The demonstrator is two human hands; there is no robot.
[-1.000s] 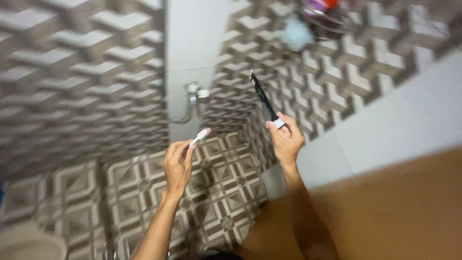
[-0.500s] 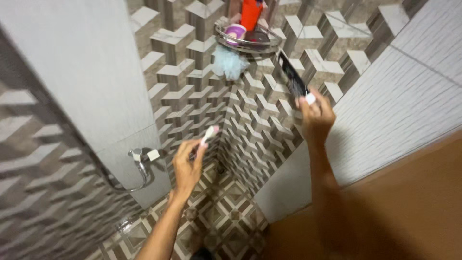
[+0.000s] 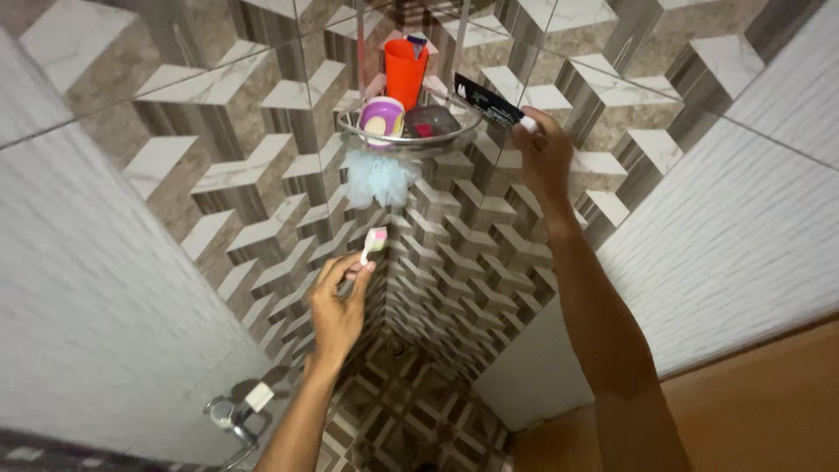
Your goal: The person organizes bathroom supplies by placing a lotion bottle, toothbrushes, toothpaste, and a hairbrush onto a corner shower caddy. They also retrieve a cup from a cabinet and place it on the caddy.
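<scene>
While the right hand (image 3: 544,153) pinches a black tube (image 3: 489,102) at the rim of the corner wire shelf (image 3: 411,140), the left hand (image 3: 336,306) pinches a small toothbrush (image 3: 374,244) lower down, clear of both tiled walls. An orange cup (image 3: 406,72) stands on the shelf, well apart from the tube.
</scene>
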